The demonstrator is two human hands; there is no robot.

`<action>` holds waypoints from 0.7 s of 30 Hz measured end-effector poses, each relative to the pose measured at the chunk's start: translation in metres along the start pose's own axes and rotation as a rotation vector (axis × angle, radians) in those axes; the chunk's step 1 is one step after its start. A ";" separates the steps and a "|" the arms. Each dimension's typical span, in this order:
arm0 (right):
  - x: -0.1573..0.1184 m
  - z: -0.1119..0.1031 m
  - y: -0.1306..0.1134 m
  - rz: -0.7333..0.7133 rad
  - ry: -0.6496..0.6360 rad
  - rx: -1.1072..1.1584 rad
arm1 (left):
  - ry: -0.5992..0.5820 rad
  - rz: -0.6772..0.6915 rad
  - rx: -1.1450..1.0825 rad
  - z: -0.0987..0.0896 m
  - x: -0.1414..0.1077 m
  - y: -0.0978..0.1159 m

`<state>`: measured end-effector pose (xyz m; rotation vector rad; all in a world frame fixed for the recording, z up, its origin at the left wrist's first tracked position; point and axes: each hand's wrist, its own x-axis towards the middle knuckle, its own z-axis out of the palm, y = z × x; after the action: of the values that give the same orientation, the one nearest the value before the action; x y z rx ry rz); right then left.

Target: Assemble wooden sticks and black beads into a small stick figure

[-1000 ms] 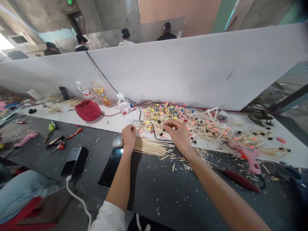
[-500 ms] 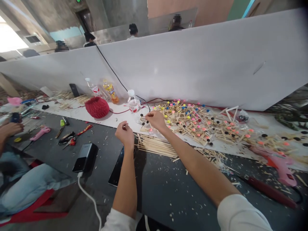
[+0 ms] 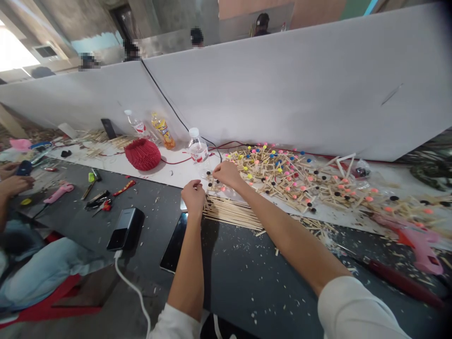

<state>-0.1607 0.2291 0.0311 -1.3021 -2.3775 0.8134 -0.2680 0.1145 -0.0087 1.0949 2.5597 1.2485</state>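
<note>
My left hand (image 3: 194,197) hovers above the phone (image 3: 173,245) at the left end of a bundle of thin wooden sticks (image 3: 233,213). Its fingers are bent together; whatever they may hold is too small to make out. My right hand (image 3: 226,174) is just to the right, at the left edge of a heap of short sticks with coloured round tips (image 3: 278,172). Thumb and fingertips are pinched beside black-tipped pieces (image 3: 209,174), and I cannot make out what is between them. A clear bottle (image 3: 198,148) stands behind both hands.
At the right lie a pink glue gun (image 3: 420,245) and a dark red-handled tool (image 3: 402,281). Left are a power bank (image 3: 125,229), a red woven object (image 3: 142,154), an orange-labelled bottle (image 3: 163,132) and another person's hand (image 3: 16,184). A white partition (image 3: 282,89) runs behind.
My left hand has moved right, closer to my right hand and the sticks. My right hand has barely moved. The view has shifted slightly.
</note>
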 end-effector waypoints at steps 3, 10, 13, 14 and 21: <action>0.006 0.000 -0.001 -0.024 -0.003 -0.040 | -0.085 0.004 0.027 0.004 -0.001 -0.003; 0.011 -0.002 -0.005 -0.015 -0.079 -0.101 | -0.187 0.004 0.064 0.011 -0.001 -0.003; 0.010 -0.002 -0.004 -0.010 -0.121 -0.114 | -0.191 -0.001 0.076 0.012 -0.001 -0.002; 0.010 -0.002 -0.004 -0.009 -0.132 -0.116 | -0.194 -0.002 0.080 0.012 -0.001 -0.002; 0.010 -0.002 -0.001 -0.005 -0.207 -0.128 | -0.231 -0.006 0.123 0.011 -0.003 -0.002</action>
<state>-0.1657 0.2376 0.0330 -1.3166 -2.6319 0.8438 -0.2633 0.1187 -0.0181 1.1770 2.4879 0.9130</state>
